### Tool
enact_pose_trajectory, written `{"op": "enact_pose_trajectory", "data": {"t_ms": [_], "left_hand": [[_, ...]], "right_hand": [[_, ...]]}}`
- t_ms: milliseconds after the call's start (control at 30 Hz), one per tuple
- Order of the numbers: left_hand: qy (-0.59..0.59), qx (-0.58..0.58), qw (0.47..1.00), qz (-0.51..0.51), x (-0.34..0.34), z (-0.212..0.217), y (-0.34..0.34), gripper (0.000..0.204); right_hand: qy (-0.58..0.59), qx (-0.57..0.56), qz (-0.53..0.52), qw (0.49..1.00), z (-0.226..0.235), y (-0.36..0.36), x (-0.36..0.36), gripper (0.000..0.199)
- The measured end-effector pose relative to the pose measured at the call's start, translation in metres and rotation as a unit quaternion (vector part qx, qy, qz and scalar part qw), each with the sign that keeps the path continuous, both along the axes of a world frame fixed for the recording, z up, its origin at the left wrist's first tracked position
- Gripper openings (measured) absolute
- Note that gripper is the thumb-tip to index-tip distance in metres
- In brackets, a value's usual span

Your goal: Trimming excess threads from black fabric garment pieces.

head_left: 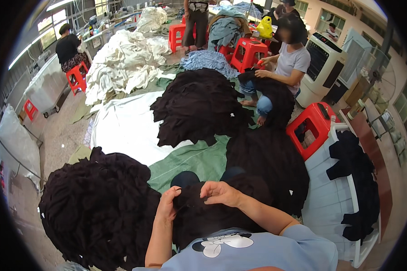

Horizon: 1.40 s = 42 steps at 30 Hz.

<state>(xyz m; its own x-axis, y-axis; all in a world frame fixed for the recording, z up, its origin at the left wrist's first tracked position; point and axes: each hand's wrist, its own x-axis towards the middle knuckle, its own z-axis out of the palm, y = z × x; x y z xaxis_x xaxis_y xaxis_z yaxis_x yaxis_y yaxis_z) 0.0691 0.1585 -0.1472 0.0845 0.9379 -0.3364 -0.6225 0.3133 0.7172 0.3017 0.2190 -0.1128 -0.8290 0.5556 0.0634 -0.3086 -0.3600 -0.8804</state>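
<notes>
A dark brown-black garment [217, 219] is spread across my lap, its folds hard to tell apart. My left hand [168, 204] is closed, thumb and fingers pinching the garment's edge. My right hand [220, 194] is raised above the cloth to the right, fingers curled toward the thumb; anything between them is too small to make out. To my left rises a large heap of dark garments [99, 203]. More dark garments [269, 167] spread out by my right side, next to my lap.
Ahead, another dark heap [199, 106] lies on green sheeting [190, 162] and white cloth [124, 128]. A co-worker [291, 61] sits beyond, handling dark cloth. At right stand a red stool [312, 128] and a pale bin [325, 198] with dark pieces on it.
</notes>
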Motion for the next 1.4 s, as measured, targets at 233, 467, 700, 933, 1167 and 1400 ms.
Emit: {"op": "enact_pose_trajectory", "data": {"t_ms": [233,467,700,933,1167,1400], "left_hand": [[0.166,0.095,0.981,0.019,0.012,0.031,0.003,0.003],[0.151,0.106,0.983,0.008,0.016,0.037,-0.01,0.005],[0.11,0.089,0.99,0.013,0.02,0.029,-0.021,0.008],[0.103,0.144,0.984,-0.036,0.012,0.025,-0.03,0.013],[0.148,0.121,0.975,-0.117,0.01,0.029,-0.031,0.015],[0.197,0.099,0.972,-0.083,0.015,0.023,-0.03,0.011]], "right_hand": [[-0.119,0.47,-0.13,0.865,0.021,-0.009,-0.029,0.017],[-0.138,0.482,-0.261,0.825,0.02,-0.022,-0.037,0.013],[-0.167,0.478,-0.238,0.829,0.018,-0.028,-0.035,0.011],[-0.137,0.452,-0.194,0.86,0.013,-0.03,-0.032,0.014],[-0.179,0.454,-0.18,0.854,0.008,-0.04,-0.027,0.018],[-0.201,0.449,-0.232,0.839,0.0,-0.047,-0.028,0.018]]}}
